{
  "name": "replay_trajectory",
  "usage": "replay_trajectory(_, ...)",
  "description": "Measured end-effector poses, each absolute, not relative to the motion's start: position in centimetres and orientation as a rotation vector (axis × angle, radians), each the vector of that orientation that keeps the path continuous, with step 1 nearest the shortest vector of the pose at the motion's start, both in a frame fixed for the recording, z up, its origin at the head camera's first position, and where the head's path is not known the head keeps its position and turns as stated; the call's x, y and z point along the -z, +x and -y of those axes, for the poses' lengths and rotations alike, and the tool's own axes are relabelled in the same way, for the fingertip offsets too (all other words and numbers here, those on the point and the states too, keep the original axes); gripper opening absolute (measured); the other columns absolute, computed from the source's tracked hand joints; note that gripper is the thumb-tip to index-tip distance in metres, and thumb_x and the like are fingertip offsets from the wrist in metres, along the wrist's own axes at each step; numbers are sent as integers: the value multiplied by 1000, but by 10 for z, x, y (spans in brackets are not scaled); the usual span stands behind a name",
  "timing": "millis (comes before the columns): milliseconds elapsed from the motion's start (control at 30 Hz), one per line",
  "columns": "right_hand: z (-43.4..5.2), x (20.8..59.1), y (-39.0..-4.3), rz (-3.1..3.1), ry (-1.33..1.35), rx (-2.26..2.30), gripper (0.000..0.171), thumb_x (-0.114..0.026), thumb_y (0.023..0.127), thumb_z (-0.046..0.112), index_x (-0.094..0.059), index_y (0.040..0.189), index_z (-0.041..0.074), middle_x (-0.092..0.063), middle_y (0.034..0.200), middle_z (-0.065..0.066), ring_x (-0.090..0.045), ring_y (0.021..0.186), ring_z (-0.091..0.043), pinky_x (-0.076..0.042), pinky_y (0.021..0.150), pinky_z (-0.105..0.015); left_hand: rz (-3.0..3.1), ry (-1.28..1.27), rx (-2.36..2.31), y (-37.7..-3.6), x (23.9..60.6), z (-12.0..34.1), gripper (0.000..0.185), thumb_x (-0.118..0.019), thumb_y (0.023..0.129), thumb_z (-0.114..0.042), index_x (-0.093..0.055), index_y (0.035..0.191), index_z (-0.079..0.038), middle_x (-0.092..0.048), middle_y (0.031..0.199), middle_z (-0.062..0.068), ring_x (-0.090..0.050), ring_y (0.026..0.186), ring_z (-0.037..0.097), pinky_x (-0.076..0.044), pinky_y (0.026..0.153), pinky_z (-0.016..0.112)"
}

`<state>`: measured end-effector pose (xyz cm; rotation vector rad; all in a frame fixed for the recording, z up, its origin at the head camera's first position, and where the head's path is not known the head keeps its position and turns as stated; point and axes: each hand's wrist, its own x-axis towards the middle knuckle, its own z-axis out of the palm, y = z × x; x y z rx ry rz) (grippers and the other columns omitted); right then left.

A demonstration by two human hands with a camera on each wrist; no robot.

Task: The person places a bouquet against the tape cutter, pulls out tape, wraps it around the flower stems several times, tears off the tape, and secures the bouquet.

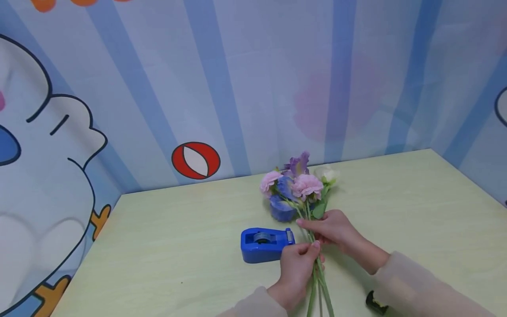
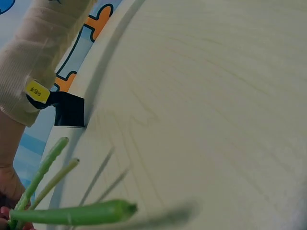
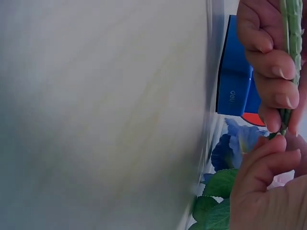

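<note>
A bunch of artificial flowers (image 1: 298,185), pink, purple, blue and white, lies on the pale green table (image 1: 178,246) with its green stems (image 1: 320,286) pointing toward me. My right hand (image 1: 318,229) grips the stems just below the leaves. My left hand (image 1: 308,250) pinches the same stems a little lower, its fingers (image 3: 268,62) curled round a stem (image 3: 290,43). The cut stem ends (image 2: 72,213) show in the left wrist view. A blue tape dispenser (image 1: 264,245) stands just left of both hands, with nothing touching it.
A small black object (image 1: 375,303) sits under my right forearm near the table's front edge, and the left wrist view shows a black piece with a yellow label (image 2: 38,91) at that sleeve. Cartoon-printed walls close in the table at back and sides.
</note>
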<state>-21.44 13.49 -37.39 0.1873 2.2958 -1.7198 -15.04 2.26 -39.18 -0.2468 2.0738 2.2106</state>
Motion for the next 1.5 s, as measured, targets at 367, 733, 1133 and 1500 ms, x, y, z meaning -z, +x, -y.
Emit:
replay_trajectory(367, -130, 376, -218, -2390, 178, 1685, 46, -76, 77, 22, -42, 48, 12, -35, 39, 5, -32, 38, -8, -25, 40, -22, -2092, -226, -2209, -149, 391, -21, 19, -64, 87, -9, -70, 82, 9, -62, 59, 6, -52, 47, 6, -50, 50, 21)
replay_trajectory(733, -132, 376, -216, -2308, -23, 1715, 42, -64, 88, 18, -45, 52, 9, -35, 42, 6, -33, 41, -7, -27, 43, -21, -2053, -275, -2212, -150, 394, -21, 23, -62, 89, -13, -70, 84, 8, -59, 58, 1, -52, 48, 5, -49, 50, 21)
replay_trajectory(1133, -133, 375, -216, -2159, -101, 1752, 28, -56, 94, 15, -59, 70, 0, -37, 49, 5, -36, 46, -6, -33, 47, -20, -1996, -296, -2231, -150, 397, -18, 25, -60, 91, -13, -68, 83, 10, -58, 57, 1, -52, 47, 6, -47, 50, 19)
replay_trajectory(1500, -132, 375, -217, -2078, -139, 1782, 29, -48, 97, 10, -60, 96, -17, -48, 62, 3, -37, 50, -5, -35, 48, -17, -1948, -327, -2244, -150, 396, -18, 23, -59, 92, -11, -67, 89, 10, -57, 58, 0, -50, 46, 5, -44, 48, 17)
